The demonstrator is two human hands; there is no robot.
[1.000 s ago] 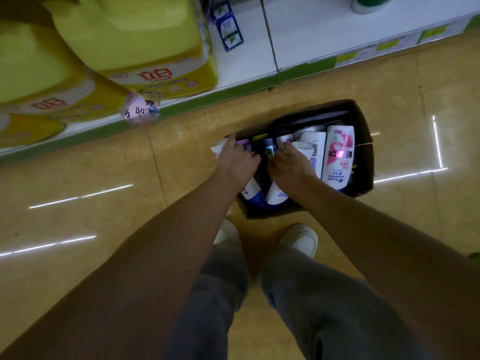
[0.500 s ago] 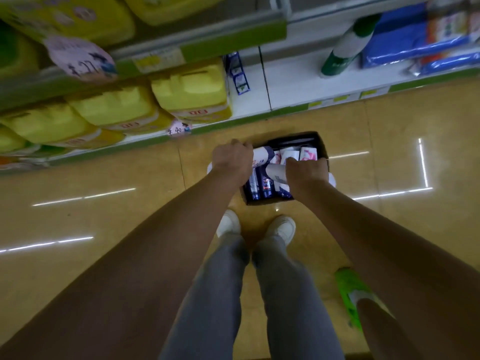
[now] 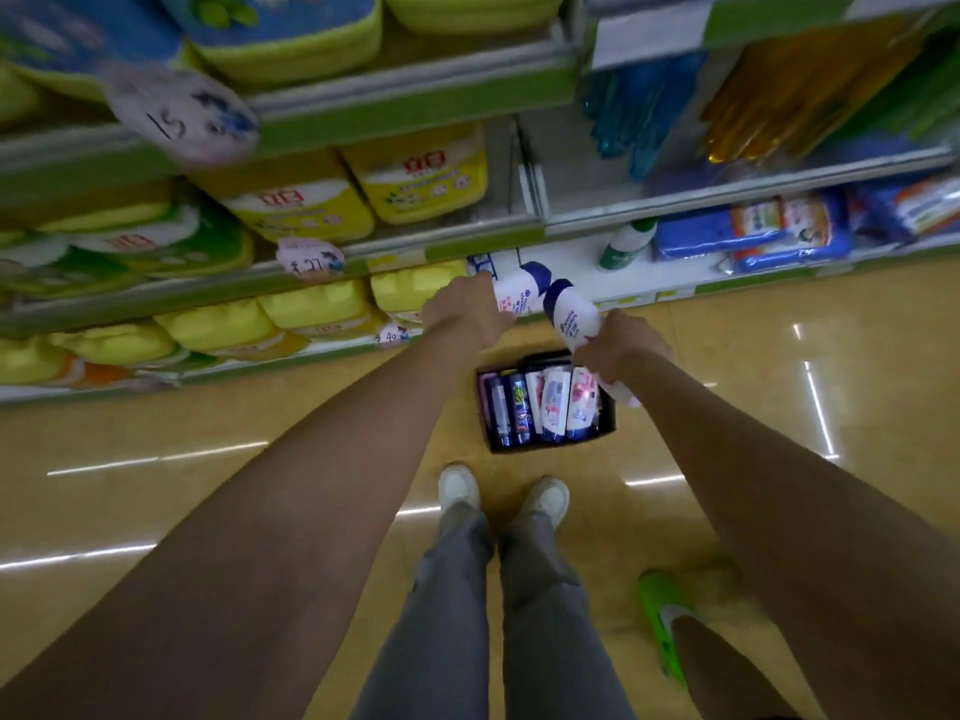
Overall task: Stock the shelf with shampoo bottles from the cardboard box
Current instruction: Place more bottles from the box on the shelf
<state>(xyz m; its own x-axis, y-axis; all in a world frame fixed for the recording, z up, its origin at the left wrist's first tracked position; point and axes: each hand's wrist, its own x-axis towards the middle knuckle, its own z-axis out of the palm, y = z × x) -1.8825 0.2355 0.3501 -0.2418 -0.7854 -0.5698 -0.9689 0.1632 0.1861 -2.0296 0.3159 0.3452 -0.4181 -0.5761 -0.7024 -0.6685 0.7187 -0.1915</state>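
Note:
The cardboard box (image 3: pixel 607 419) sits on the floor in front of my feet, with several shampoo bottles (image 3: pixel 553 405) lying inside. My left hand (image 3: pixel 464 310) grips a white shampoo bottle with a blue cap (image 3: pixel 519 292), raised above the box toward the lowest shelf. My right hand (image 3: pixel 621 348) holds a second white, blue-capped shampoo bottle (image 3: pixel 570 315); a white bottle end also sticks out below that hand. The two caps nearly touch. A bare white stretch of the bottom shelf (image 3: pixel 670 272) lies just beyond the bottles.
Yellow detergent jugs (image 3: pixel 311 309) fill the shelves on the left. A green-and-white bottle (image 3: pixel 626 245) and blue packs (image 3: pixel 748 233) rest on the bottom shelf at right. Another person's green shoe (image 3: pixel 662 618) stands on the floor at lower right, beside my white shoes (image 3: pixel 457 488).
Both hands have come up out of the box, each with a bottle, and now hold them high near the bottom shelf. My view has risen and shows more shelves.

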